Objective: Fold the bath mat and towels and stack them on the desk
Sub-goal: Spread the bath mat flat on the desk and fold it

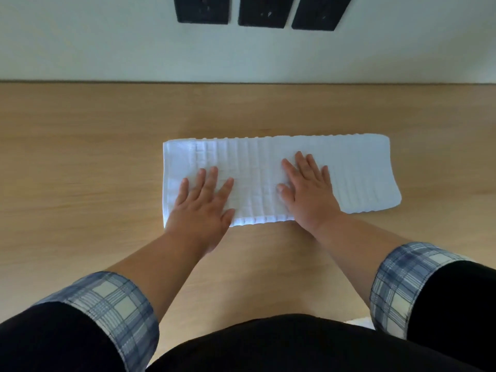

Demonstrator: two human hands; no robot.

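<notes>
A white ribbed towel (357, 167) lies on the wooden desk (80, 162) as a long folded strip running left to right. My left hand (201, 202) presses flat on its left part with fingers spread. My right hand (308, 186) lies flat on the middle of the strip, fingers straight. The strip's right end curls slightly toward me. No other towel or bath mat shows clearly.
A pale wall rises behind the desk's far edge, with three black rectangular panels (261, 10) at the top. A sliver of something white (361, 322) peeks out at the near desk edge by my right sleeve.
</notes>
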